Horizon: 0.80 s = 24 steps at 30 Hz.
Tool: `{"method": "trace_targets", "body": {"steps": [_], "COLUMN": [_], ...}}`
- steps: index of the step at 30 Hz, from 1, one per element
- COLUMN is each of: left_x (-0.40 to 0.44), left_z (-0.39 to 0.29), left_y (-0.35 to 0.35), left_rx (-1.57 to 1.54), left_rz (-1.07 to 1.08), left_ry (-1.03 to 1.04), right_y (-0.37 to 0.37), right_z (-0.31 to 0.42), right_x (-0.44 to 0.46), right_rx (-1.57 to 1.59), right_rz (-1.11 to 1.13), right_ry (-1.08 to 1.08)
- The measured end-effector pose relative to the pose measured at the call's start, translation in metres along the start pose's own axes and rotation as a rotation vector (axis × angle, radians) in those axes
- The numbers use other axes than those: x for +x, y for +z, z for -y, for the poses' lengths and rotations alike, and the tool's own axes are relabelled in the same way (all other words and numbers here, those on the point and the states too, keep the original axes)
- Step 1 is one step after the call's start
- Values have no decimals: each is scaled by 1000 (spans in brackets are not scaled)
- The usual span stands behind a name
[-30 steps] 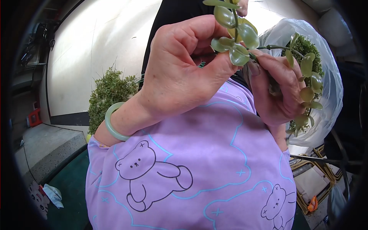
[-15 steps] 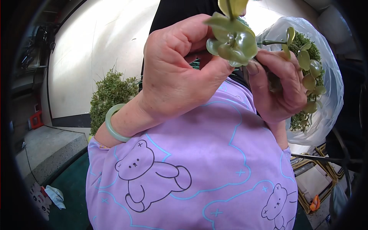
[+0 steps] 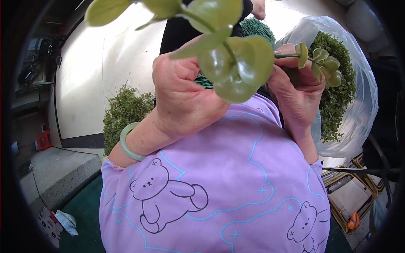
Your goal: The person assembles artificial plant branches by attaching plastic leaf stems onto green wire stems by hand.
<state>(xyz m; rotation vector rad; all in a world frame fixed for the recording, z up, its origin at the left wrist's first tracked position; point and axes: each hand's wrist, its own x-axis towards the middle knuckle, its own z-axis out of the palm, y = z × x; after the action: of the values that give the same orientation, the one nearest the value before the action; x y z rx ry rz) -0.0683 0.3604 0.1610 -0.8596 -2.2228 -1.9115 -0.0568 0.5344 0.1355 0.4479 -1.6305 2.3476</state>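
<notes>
Glossy green artificial leaves [image 3: 240,63] on a thin stem are held up close to the camera between my hands. My left hand [image 3: 181,92], with a pale green bangle [image 3: 123,141] on its wrist, is closed behind the leaves, which hide its fingertips. My right hand [image 3: 301,90] is closed too, its thumb and fingers pinching the stem. From that hand a short leafy end [image 3: 327,67] sticks out to the right. Where the two parts of the stem meet is hidden behind the large leaves.
A clear plastic bag [image 3: 367,97] holding a green plastic plant mat [image 3: 337,97] stands at right. Another leafy bundle [image 3: 126,116] is at left. Dark green bristly material [image 3: 257,29] lies beyond my hands. Gold-edged frames [image 3: 350,194] rest at lower right.
The leaves have come closer to the camera and turned, showing larger. My left hand has shifted slightly down. The leafy end by my right hand now points right instead of trailing down.
</notes>
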Motion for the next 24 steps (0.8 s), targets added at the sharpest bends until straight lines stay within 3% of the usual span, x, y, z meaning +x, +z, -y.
{"method": "trace_targets", "body": {"steps": [3,12,15,18,20,24], "left_x": [-4,-3,-1,-2,-3,-2], "left_z": [-2,4,-8,-9,-5,-2], "left_y": [8,8,5,4,10,6], "left_rx": [-225,-85,-69,-5,-118,-54], "left_rz": [-81,-59,-86,-100,-125,-51], "left_ry": [-104,-27,-69,-35,24,39], "right_y": [-3,2,-5,-6,-3,-3], "right_z": [-1,0,14,12,15,9], "right_x": [2,-3,2,3,2,0], "right_rx": [-91,-68,-456,-611,-648,-592], "right_rz": [70,-2,57,84,44,18], "right_ry": [-66,-88,-128,-289,-275,-266]}}
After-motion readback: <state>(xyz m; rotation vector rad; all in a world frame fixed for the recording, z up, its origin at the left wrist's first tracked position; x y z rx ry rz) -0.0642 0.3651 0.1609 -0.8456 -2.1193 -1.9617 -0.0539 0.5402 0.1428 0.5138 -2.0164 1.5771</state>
